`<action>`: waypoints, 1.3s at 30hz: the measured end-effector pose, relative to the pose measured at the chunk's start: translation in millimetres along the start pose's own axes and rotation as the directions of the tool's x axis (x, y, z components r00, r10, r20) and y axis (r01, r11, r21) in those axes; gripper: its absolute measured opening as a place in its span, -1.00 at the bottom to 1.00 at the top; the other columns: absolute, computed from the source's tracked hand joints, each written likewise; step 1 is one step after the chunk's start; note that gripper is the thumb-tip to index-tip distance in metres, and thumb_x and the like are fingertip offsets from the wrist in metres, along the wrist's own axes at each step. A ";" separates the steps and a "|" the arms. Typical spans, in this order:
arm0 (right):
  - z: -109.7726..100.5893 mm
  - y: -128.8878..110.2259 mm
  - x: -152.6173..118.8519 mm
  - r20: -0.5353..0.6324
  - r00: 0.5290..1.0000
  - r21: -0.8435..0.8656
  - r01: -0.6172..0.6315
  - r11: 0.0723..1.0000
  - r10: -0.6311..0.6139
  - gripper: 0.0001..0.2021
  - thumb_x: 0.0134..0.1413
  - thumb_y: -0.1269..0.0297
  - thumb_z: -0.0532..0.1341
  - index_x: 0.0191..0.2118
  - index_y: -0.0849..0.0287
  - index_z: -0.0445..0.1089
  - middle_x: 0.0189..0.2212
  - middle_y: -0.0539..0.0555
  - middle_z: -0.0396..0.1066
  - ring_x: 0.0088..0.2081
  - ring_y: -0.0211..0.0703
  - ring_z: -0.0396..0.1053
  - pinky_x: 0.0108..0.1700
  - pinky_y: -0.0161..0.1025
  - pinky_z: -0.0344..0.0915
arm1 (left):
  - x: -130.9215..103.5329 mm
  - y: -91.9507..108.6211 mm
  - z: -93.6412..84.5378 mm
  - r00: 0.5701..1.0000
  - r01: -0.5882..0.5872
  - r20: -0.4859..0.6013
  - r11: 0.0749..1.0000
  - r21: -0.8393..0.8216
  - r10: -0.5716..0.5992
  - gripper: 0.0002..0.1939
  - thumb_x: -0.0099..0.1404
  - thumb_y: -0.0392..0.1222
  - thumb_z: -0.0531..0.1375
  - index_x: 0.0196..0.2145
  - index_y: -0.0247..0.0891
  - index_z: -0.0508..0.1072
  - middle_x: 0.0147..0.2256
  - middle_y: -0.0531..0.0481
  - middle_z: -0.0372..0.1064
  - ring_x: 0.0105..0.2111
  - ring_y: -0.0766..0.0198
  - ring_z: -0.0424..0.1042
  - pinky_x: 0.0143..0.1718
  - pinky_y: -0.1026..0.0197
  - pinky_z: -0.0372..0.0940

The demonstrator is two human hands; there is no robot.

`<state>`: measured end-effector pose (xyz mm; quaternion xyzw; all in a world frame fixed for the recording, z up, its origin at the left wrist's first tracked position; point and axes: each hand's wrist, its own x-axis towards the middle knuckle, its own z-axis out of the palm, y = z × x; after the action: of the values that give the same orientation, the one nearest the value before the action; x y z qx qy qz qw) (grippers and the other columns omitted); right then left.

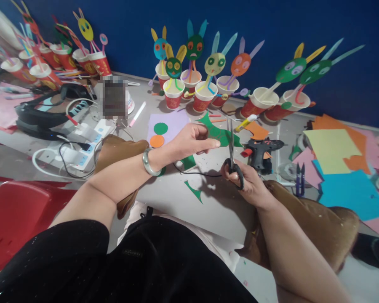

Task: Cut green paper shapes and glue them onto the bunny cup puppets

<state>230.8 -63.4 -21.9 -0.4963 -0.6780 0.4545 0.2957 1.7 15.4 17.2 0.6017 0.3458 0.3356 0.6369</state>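
Near the middle of the table, my left hand (197, 139) pinches a piece of green paper (219, 134) with jagged, cut-out edges. My right hand (244, 181) grips black-handled scissors (230, 145), their blades pointing away from me at the green paper's right part. Whether the blades touch the paper is hard to tell. A green disc (161, 128) and an orange disc (157, 141) lie on a lilac sheet (173, 120) left of my left hand. A green scrap (194, 192) rests on the table in front of me.
Red paper cups (203, 99) with rabbit-faced figures line the back. A glue gun (261, 151), purple snips (300, 181) and coloured sheets (353, 193) lie to the right. At left are a power strip (91, 145), a black headset (39, 113) and a red chair (19, 214).
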 end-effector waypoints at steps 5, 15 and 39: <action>0.5 0.7 0.0 -0.001 1.000 0.007 0.001 1.000 -0.001 -0.25 0.06 -0.61 0.19 -0.45 0.11 0.28 -0.54 -0.01 0.25 -0.47 -0.21 0.16 -0.40 -0.21 0.11 | -1.0 0.1 -0.9 1.000 -0.006 -0.009 0.999 -0.032 0.006 -0.48 0.24 -0.08 0.47 -0.61 -0.25 0.24 -0.64 0.18 0.27 -0.64 0.56 0.19 -0.56 0.35 0.10; 6.5 9.6 1.4 -0.086 0.995 0.159 0.065 0.985 -0.052 -0.30 0.11 -0.56 0.21 -0.45 0.09 0.28 -0.54 -0.01 0.23 -0.50 -0.21 0.12 -0.45 -0.18 0.08 | 0.4 -15.5 11.4 0.998 0.049 -0.030 0.944 -0.325 -0.062 -0.45 0.00 0.01 0.63 -0.23 -0.26 0.46 -0.54 0.25 0.29 -0.57 0.55 0.23 -0.50 0.35 0.11; 13.5 2.2 2.2 -0.056 0.996 0.003 0.062 0.998 -0.062 -0.31 0.13 -0.56 0.17 -0.42 0.08 0.27 -0.56 -0.03 0.22 -0.50 -0.20 0.12 -0.42 -0.18 0.11 | -7.3 -5.1 18.2 0.996 0.026 -0.082 0.987 -0.159 -0.039 -0.55 0.20 0.01 0.51 -0.57 -0.27 0.41 -0.61 0.14 0.28 -0.55 0.48 0.26 -0.48 0.31 0.19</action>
<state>219.4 -65.5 -29.6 -0.4867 -0.6833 0.4327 0.3299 13.2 -0.7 13.0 0.5289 0.3545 0.3767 0.6728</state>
